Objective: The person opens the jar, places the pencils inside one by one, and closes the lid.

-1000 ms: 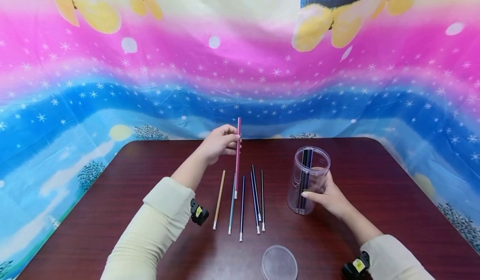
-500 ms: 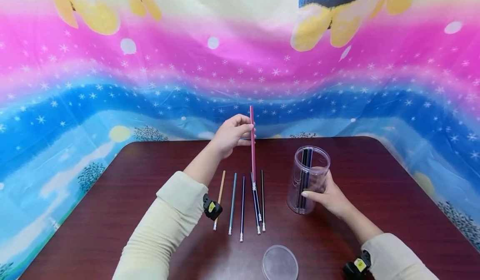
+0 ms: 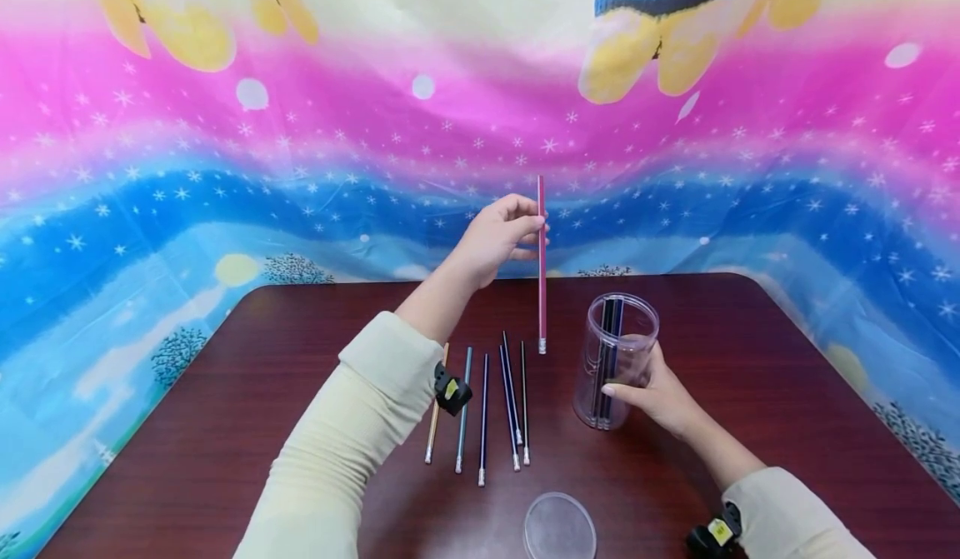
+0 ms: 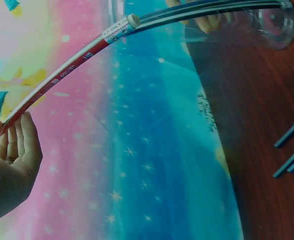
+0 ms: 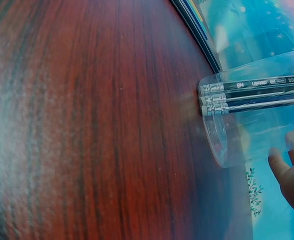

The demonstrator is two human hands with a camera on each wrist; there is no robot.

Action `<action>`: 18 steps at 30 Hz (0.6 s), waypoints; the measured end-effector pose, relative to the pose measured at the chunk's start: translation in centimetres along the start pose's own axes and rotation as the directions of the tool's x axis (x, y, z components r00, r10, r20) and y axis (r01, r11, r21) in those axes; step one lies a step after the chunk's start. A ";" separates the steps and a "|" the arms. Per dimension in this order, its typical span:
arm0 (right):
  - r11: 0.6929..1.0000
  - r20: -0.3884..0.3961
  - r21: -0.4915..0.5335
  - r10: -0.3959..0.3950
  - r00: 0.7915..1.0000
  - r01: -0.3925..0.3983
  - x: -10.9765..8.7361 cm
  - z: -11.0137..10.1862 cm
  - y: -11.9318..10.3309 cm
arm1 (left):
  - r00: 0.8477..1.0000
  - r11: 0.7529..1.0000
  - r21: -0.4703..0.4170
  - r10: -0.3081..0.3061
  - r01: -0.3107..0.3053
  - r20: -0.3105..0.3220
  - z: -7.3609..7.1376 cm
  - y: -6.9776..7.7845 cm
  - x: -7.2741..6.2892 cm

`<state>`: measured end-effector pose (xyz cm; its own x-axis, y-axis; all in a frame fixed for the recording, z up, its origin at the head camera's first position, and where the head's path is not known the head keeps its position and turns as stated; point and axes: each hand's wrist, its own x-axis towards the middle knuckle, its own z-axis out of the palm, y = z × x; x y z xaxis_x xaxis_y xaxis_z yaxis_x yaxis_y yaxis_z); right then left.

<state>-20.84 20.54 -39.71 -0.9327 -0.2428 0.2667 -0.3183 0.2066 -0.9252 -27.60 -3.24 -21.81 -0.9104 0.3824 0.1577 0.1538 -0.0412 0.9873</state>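
Observation:
My left hand (image 3: 501,238) pinches a red pencil (image 3: 542,292) near its top and holds it upright above the table, eraser end down. In the left wrist view the pencil (image 4: 62,74) shows its metal ferrule and pale eraser. To the right, a clear plastic jar (image 3: 637,326) stands upright and uncovered with several dark pencils (image 3: 609,359) inside. My right hand (image 3: 652,392) grips the jar's side, thumb at the front. From the right wrist, those pencils (image 5: 256,85) show eraser ends at the jar's bottom. The red pencil is left of the jar, apart from it.
Several pencils (image 3: 483,417) lie on the dark red wooden table (image 3: 315,492), among them a yellow one (image 3: 432,434) and a teal one (image 3: 463,426). A round clear lid (image 3: 559,527) lies at the front. A printed cloth (image 3: 420,151) hangs behind the table.
My left hand has moved right and up with the red pencil, from above the loose pencils toward the jar. The right hand and the jar have stayed in place.

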 end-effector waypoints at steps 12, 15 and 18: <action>1.000 0.010 -0.009 0.010 1.000 -0.010 0.1 0.0 -0.2 | 0.998 0.998 -0.017 0.053 -0.054 -0.025 1.8 2.5 1.6; 1.000 0.012 -0.026 0.018 1.000 -0.018 0.1 0.0 -0.1 | 0.997 0.998 -0.025 0.064 -0.065 -0.038 2.4 3.1 2.1; 0.999 0.013 -0.040 0.033 0.999 -0.032 -0.1 -0.2 0.0 | 0.998 0.998 -0.024 0.061 -0.062 -0.029 3.0 3.4 2.5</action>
<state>-20.80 20.70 -39.69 -0.9404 -0.2477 0.2329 -0.2947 0.2523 -0.9217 -28.18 0.37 -18.15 -0.9102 0.3518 0.2186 0.2007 -0.0872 0.9758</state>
